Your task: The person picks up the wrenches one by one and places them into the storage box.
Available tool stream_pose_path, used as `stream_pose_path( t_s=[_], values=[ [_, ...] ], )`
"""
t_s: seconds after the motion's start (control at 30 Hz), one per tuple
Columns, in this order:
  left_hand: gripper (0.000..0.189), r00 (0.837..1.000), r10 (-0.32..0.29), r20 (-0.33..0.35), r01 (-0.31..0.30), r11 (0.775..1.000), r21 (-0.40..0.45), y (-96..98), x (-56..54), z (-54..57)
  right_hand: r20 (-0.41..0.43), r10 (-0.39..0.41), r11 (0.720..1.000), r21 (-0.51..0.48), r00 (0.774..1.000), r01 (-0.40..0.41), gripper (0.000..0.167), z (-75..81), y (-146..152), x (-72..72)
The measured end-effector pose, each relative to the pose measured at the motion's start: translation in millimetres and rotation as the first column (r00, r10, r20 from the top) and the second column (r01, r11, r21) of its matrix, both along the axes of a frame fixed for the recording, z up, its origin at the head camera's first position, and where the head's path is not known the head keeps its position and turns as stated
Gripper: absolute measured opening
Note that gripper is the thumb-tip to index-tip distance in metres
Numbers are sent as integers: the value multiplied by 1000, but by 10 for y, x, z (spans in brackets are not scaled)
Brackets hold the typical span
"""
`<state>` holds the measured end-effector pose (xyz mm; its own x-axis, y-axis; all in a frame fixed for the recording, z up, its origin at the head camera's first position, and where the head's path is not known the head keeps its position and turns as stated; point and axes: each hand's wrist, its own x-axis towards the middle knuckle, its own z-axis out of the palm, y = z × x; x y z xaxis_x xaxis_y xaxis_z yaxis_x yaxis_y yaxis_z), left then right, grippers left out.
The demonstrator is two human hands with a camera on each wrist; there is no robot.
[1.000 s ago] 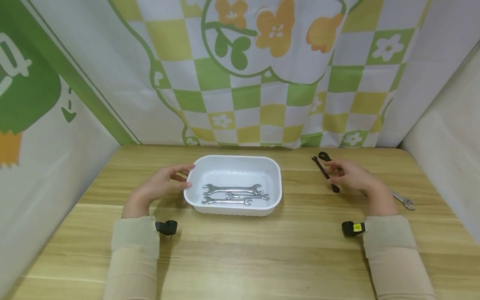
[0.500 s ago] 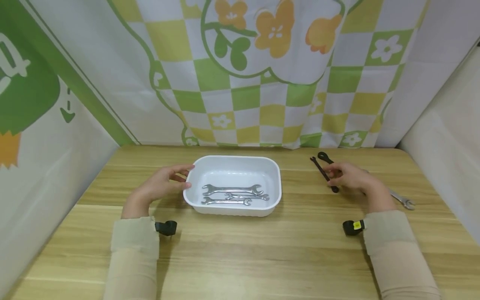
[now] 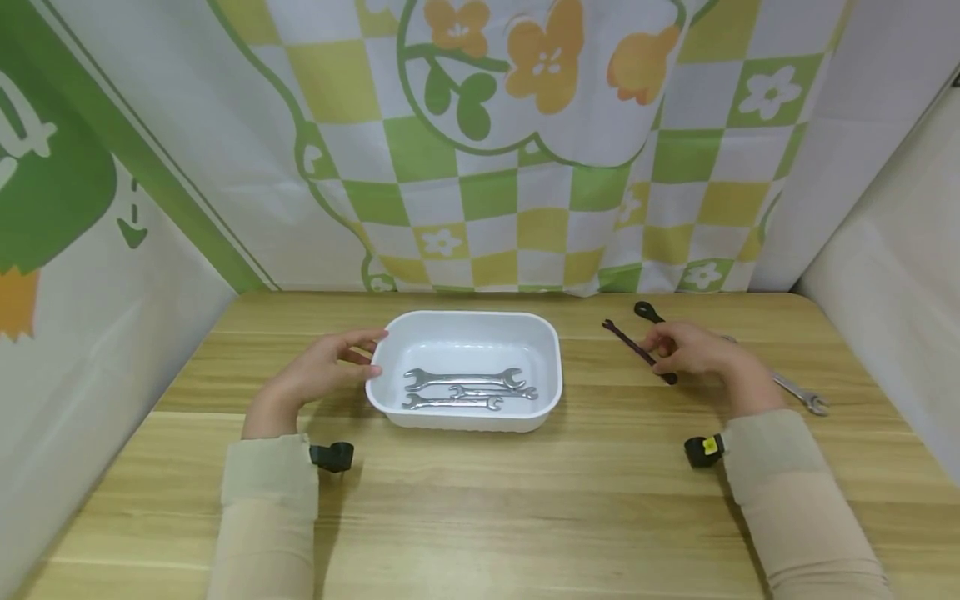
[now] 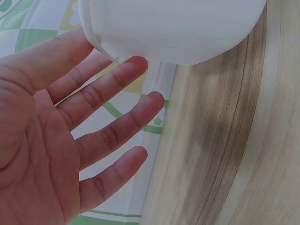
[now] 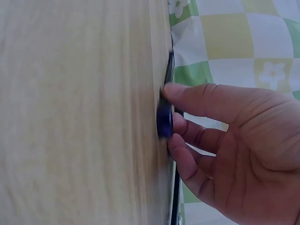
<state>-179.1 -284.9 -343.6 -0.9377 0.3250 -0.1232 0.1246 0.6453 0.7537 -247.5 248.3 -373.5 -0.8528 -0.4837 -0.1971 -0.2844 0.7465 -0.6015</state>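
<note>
My left hand (image 3: 326, 368) is at the left end of a white plastic box (image 3: 551, 367), with thumb and fingertips touching its rim. In the left wrist view its fingers are spread and fairly straight against the box wall (image 4: 178, 33). Several silver open-ended wrenches (image 3: 465, 380) lie inside the box. At the right, my right hand (image 3: 697, 350) pinches a dark wrench (image 3: 624, 337) between thumb and fingers. One end of that dark wrench (image 5: 164, 122) shows close up in the right wrist view. Whether it is fully off the table is unclear.
Behind the right hand lies a black ring-ended wrench (image 3: 647, 311), partly hidden. A silver wrench (image 3: 798, 392) lies to the right, partly under the wrist. The wooden table (image 3: 517, 508) ends at a patterned curtain (image 3: 491, 200) at the back.
The dark wrench has swung, its far end moving left, as the right hand's thumb and fingers close on it. The right hand shifted slightly left. The left hand and box stay put.
</note>
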Motion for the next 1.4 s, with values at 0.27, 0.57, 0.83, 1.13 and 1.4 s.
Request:
stream_pose_path(
  t_s=[0.27, 0.57, 0.83, 1.13, 1.4],
  values=[
    [61, 1000, 1, -6, -1, 1000, -6, 0, 2, -2, 10, 8, 1000, 4, 1000, -8, 22, -9, -15, -11],
    [61, 1000, 5, 0, -5, 1000, 6, 0, 4, 4, -6, -45, 997, 63, 999, 45, 10, 7, -16, -33],
    [61, 1000, -7, -8, 7, 1000, 25, -8, 5, -9, 5, -41, 995, 87, 999, 40, 9, 5, -21, -18],
    [61, 1000, -4, -5, 4, 1000, 22, -12, 5, -22, -18, -22, 997, 77, 1000, 23, 8, -7, -21, -7],
    [61, 1000, -2, 3, 2, 1000, 32, -16, 7, -23, -80, 56, 997, 56, 995, -52, 11, -1, -20, -18]
  ],
)
